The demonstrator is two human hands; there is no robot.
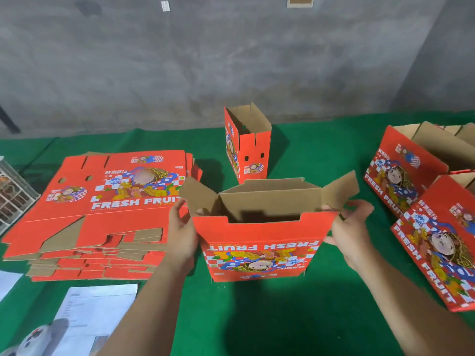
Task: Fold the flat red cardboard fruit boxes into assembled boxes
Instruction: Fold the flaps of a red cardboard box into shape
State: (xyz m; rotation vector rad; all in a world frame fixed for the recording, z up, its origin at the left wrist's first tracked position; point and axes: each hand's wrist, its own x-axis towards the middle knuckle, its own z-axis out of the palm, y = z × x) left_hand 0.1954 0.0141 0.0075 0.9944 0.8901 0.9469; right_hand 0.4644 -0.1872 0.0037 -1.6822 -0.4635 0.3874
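Head view
Box in work: a red box stands on the green cloth at the middle of the table, open end up, its print upside down toward the camera.
Flaps: the brown side flaps stick up and outward at the left and right ends; the far flap stands up behind the opening.
Left hand: the left hand lies against the box's left end, fingers reaching up to the base of the left flap. Whether it clasps the edge or only presses on it cannot be told.
Right hand: the right hand is at the box's right end, thumb over the top corner and fingers curled round the edge below the right flap, gripping it.
Flat stack: a pile of flat boxes lies left of the box in work, just beside the left hand, print side up.
Far box: a narrow folded box stands upright behind the box in work, apart from it, open at the top.
Right boxes: two assembled boxes lie tilted at the right, one nearer the camera, open ends away.
Papers: white sheets lie on the cloth at the lower left, below the stack.
Crate: a wire-sided crate shows at the left edge.
Wall: a grey concrete wall rises behind the table.
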